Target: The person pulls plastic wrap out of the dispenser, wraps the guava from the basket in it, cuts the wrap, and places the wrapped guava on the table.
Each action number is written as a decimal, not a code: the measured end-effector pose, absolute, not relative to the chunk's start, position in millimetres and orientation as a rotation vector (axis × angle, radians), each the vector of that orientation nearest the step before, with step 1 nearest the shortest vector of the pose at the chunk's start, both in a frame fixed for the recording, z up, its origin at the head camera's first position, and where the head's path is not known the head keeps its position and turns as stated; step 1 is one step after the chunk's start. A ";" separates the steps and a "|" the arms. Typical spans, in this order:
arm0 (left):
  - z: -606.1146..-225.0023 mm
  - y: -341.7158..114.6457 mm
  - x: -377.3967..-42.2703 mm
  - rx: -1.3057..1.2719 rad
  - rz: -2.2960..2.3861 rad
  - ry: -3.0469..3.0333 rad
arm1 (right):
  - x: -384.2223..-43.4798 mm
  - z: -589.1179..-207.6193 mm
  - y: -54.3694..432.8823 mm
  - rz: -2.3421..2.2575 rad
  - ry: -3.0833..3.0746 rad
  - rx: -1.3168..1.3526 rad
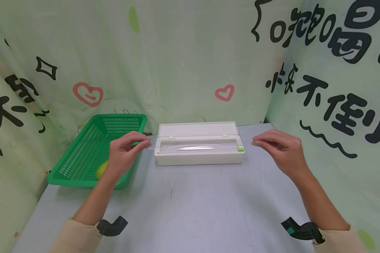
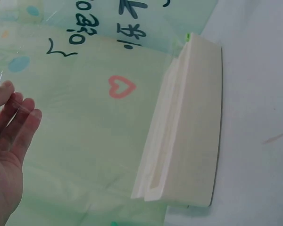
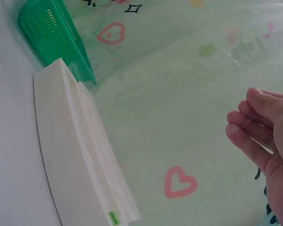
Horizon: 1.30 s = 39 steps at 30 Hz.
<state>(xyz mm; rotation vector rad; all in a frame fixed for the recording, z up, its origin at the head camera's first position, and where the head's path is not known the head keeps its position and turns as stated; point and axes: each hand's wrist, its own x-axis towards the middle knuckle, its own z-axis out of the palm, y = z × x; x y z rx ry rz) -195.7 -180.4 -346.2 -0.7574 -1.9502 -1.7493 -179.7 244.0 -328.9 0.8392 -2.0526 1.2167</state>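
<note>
A white cling film dispenser [image 1: 197, 160] stands on the table between my hands, its lid [image 1: 197, 129] raised and a green slider [image 1: 240, 149] at its right end. My left hand [image 1: 124, 151] pinches a clear sheet of cling film [image 3: 232, 58] beyond the dispenser's left end, in front of the basket. On the other side my right hand [image 1: 283, 150] pinches the film too, thumb against fingertips. The sheet is nearly invisible in the head view; glints and faint creases show it in the wrist views. Whether it still joins the roll I cannot tell.
At the left a green plastic basket [image 1: 74, 183] with slatted walls holds a yellow round fruit [image 1: 101, 170], partly hidden by my left forearm. Printed curtains [image 1: 183, 70] close off the back and both sides of the pale table [image 1: 202, 211].
</note>
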 end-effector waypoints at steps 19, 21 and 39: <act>-341.2 -188.1 -186.8 -0.904 -1.814 -1.832 | -172.6 -322.7 246.2 1.178 -1.985 0.932; -341.1 -188.9 -186.5 -0.917 -1.811 -1.829 | -171.3 -320.8 245.9 1.164 -1.989 0.927; -329.0 -191.3 -177.2 -0.991 -1.760 -1.847 | -162.6 -312.0 246.3 1.237 -1.920 0.980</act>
